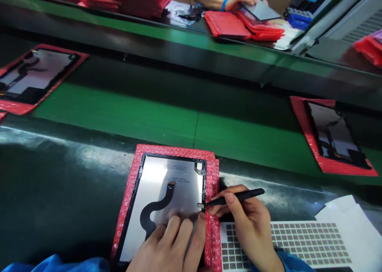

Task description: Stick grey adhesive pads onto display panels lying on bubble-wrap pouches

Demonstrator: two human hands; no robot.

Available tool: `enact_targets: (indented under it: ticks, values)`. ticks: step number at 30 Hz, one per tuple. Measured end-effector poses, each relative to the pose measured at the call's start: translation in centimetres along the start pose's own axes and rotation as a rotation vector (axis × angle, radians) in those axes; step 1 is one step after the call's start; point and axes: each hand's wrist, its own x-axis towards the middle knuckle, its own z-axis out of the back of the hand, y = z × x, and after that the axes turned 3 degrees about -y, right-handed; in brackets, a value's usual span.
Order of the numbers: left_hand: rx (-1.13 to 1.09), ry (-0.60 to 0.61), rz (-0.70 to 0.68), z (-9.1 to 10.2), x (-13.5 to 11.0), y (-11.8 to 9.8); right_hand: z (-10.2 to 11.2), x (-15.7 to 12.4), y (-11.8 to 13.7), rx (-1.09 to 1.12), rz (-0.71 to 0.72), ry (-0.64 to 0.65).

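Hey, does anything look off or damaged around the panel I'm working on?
Nothing looks damaged: the display panel lies on its red bubble wrap with no visible cracks. The only slight oddity is the white paper beside the grey pad sheet, which lifts and curls at its corner.

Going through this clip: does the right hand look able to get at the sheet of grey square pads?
Probably yes: the right hand sits partly over the sheet of grey square pads, with nothing between them; only the black tweezers it holds occupy it.
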Motion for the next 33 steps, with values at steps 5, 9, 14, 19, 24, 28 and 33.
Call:
enact_targets:
  ticks: [5,9,14,19,24,28,33]
  values:
    - [0.001,-0.004,-0.002,0.1,0.1,0.1,0.0,0.0,-0.1,-0.010,0.024,0.010]
    - [0.006,0.017,-0.001,0.2,0.3,0.1,0.0,0.0,-0.1,-0.019,0.050,0.004]
    - [-0.022,0.039,0.014,0.1,0.6,0.3,0.1,-0.2,-0.4,-0.029,0.063,0.000]
    - [-0.085,0.050,0.019,0.4,0.9,0.5,0.0,0.0,-0.3,0.050,0.043,-0.034]
    - [-0.152,0.112,0.074,1.3,1.5,0.4,0.6,-0.6,1.2,0.076,0.161,-0.096]
    - [-0.126,0.161,0.110,2.3,2.1,0.4,3.3,-3.3,2.4,0.003,0.301,-0.137]
    - [-0.064,-0.071,0.047,3.2,1.1,-2.0,9.0,-9.0,1.8,-0.191,0.338,-0.162]
